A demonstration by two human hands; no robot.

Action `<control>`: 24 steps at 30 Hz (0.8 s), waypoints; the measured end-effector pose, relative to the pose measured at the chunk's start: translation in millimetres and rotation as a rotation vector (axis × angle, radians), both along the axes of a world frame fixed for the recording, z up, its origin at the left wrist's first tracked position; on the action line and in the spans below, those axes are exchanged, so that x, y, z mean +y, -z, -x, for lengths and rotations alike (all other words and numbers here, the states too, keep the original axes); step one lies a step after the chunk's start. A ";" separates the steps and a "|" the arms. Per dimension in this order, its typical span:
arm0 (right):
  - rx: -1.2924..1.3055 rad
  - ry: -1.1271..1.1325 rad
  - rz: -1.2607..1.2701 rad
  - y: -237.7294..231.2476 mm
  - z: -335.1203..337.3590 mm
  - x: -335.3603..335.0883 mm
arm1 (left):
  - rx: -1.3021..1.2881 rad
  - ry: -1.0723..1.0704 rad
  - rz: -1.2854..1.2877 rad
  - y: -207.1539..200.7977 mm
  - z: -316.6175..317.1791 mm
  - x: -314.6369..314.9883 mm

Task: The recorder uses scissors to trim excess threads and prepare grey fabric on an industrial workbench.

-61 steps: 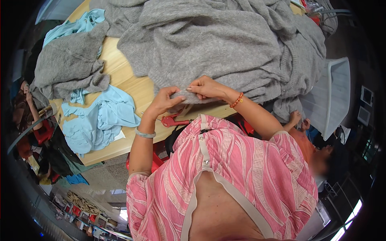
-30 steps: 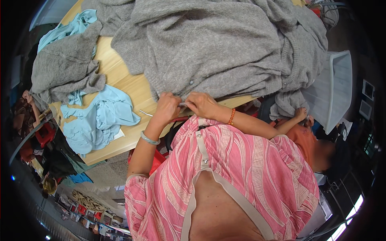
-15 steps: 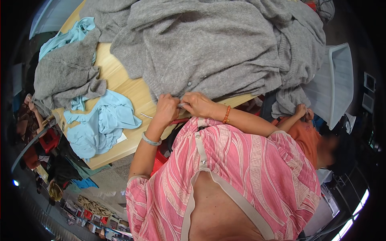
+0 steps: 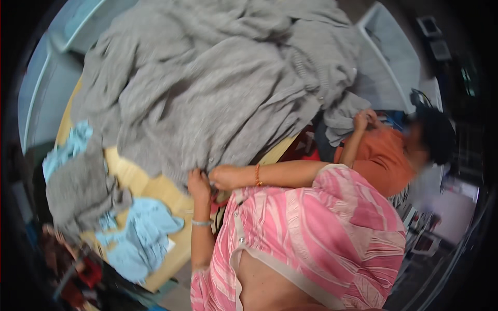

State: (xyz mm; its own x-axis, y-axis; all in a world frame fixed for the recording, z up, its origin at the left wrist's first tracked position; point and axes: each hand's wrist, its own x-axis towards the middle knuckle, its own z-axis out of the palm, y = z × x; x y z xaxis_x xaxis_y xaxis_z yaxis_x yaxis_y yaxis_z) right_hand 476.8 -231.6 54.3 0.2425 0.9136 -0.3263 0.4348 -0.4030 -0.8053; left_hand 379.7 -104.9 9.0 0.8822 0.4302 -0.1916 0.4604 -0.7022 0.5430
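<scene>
A large grey knit cardigan lies heaped over the table, with a ribbed band and a small button on its right side. At its near edge, my left hand is closed, the fingers pinching the knit. Close against it, my right hand is closed too, with fingertips on the same edge. Motion blur and the curled fingers hide the exact bit of knit between them. A bangle circles my left wrist and an orange bead bracelet my right.
On the wooden table to the left lie light blue cloth pieces and a folded grey knit piece. A pale plastic bin stands at the far right. Beside me, a co-worker in an orange top handles grey knit.
The whole view has swung, so the table, cardigan and cloths sit turned and the co-worker shows more fully. My hands remain together at the cardigan's near edge.
</scene>
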 end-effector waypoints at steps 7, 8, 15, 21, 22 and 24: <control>-0.091 0.090 -0.143 -7.2 -6.7 -6.3 | -0.015 -0.081 0.681 5.0 -4.0 19.7; -0.116 0.117 -0.192 -8.4 -5.5 -6.0 | 0.002 -0.233 1.030 1.2 -2.7 20.8; -0.079 0.259 -0.211 -13.1 -4.7 -6.1 | 0.095 -0.291 1.549 -26.0 -4.3 30.3; -0.123 0.181 -0.129 -9.7 -4.5 -6.5 | 0.129 -0.341 1.580 -25.7 -1.9 30.5; -0.139 0.142 -0.082 -11.2 -6.0 -5.3 | 0.117 -0.346 1.590 -24.1 0.0 29.7; -0.145 0.093 -0.033 -7.5 -5.3 -6.1 | 0.105 -0.365 1.600 -33.9 3.0 24.9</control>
